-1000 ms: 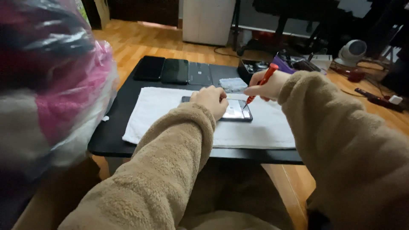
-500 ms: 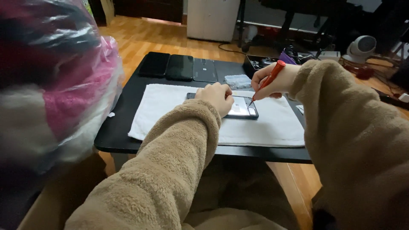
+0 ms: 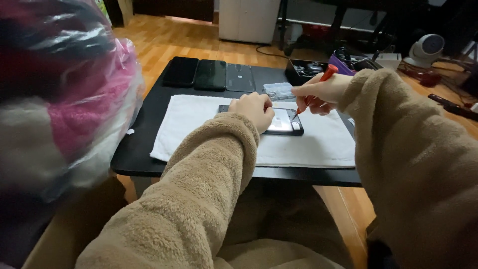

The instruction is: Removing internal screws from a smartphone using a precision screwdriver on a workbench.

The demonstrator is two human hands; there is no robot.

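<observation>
Opened phone (image 3: 285, 122) flat on white towel (image 3: 199, 124) atop low black surface (image 3: 144, 149), pinned under left hand (image 3: 254, 109), fingers pressed down on it. Red screwdriver (image 3: 314, 89) pinched in right hand (image 3: 318, 92), tip touching phone's right end. Three dark phones (image 3: 210, 74) along far edge; clear parts box (image 3: 279, 90), black tray (image 3: 306, 69) of small tools beside. Wooden floor (image 3: 174, 40) beyond.

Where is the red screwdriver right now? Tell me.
In the head view, the red screwdriver is right of centre, pinched in the right hand, its tip down at the opened phone on the white towel.
</observation>
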